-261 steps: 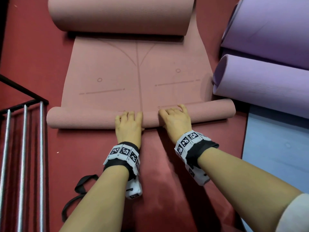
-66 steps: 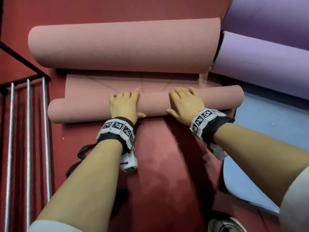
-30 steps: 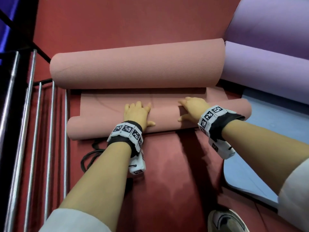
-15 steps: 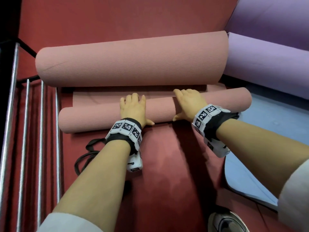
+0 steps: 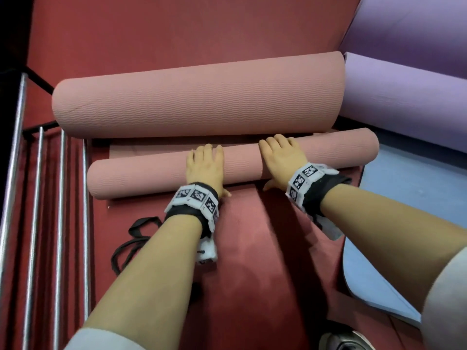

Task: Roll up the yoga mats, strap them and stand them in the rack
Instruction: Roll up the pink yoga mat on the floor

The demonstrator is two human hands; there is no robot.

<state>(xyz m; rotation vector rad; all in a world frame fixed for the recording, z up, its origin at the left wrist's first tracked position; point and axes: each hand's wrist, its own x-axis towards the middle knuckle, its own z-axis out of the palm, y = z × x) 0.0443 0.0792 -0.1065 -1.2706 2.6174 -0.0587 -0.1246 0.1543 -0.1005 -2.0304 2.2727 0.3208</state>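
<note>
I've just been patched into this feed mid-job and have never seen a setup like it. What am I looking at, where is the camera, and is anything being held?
There is no machine here: a person works with bare hands, and the one camera sits on their head, looking forward and down along the forearms. The checkered bands on both wrists look like tracking markers.

The left hand and right hand lie flat, palms down, on the near roll of a pink yoga mat. Nothing is gripped; the hands only press on the roll. Just beyond it a narrow flat strip of the mat remains, then the thicker far roll.

A black strap lies loose on the red floor near the left forearm. The metal rack is at the left. Purple mats lie at the right, with a blue mat below them.
</note>
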